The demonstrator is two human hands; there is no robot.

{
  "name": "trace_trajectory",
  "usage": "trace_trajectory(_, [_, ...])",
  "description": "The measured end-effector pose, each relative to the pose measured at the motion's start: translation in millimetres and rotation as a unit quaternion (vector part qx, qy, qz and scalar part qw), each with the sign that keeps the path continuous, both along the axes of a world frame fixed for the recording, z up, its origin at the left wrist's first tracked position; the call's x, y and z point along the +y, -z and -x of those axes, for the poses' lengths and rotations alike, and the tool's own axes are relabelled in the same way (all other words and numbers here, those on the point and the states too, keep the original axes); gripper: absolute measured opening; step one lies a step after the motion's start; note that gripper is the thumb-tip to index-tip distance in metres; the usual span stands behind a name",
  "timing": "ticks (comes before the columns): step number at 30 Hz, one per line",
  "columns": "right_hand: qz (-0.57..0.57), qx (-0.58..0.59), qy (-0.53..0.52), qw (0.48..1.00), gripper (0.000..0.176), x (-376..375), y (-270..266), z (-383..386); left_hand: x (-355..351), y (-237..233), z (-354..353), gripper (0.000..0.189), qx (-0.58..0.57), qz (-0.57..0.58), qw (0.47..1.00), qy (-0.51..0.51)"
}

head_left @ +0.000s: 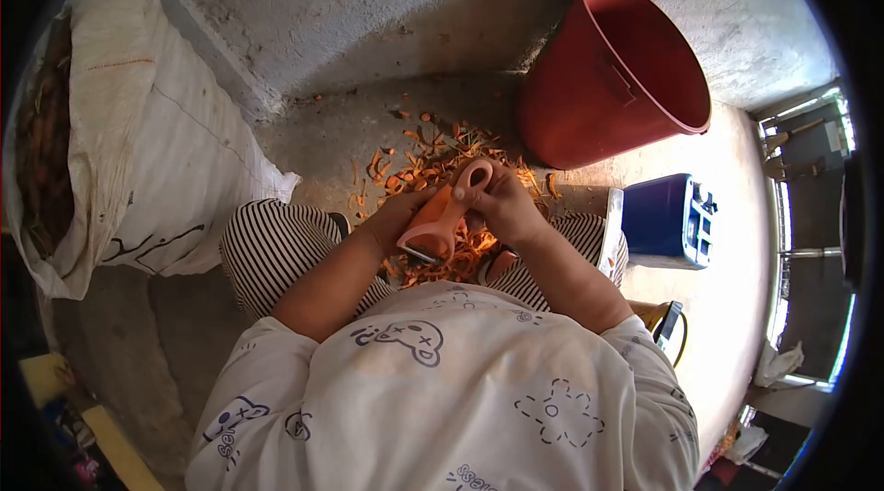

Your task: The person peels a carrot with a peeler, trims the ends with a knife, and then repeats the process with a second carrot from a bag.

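Observation:
An orange-pink peeler with a looped handle is held in my right hand, its blade end pointing down and left. My left hand is wrapped round an orange carrot, which lies partly behind the peeler. Both hands are close together in front of my body, above a heap of orange peelings on the floor. Part of the carrot is hidden by the fingers and the peeler.
A tall red bucket stands beyond the peelings at the right, near the wall. Farther right is a blue container. A large white sack, open and holding carrots, leans at the left.

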State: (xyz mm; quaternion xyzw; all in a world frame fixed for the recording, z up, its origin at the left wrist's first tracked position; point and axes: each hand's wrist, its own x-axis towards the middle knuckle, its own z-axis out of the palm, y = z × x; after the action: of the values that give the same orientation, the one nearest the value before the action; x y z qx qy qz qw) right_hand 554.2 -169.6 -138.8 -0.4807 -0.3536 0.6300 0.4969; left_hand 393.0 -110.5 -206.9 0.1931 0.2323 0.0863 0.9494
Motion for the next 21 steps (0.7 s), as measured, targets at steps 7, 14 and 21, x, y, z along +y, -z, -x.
trace_trajectory(7, [-0.009,0.062,0.214,0.975,0.007,41,41,-70,7,1,8,0.04,-0.016,-0.003,1.0,-0.014])
trace_trajectory(14, [-0.068,0.014,0.256,0.964,0.004,39,-3,-70,2,-9,6,0.039,-0.016,0.037,0.999,-0.019])
trace_trajectory(21, [-0.007,-0.027,0.052,0.998,0.006,26,14,-24,2,-6,5,0.041,0.068,-0.032,0.997,-0.007])
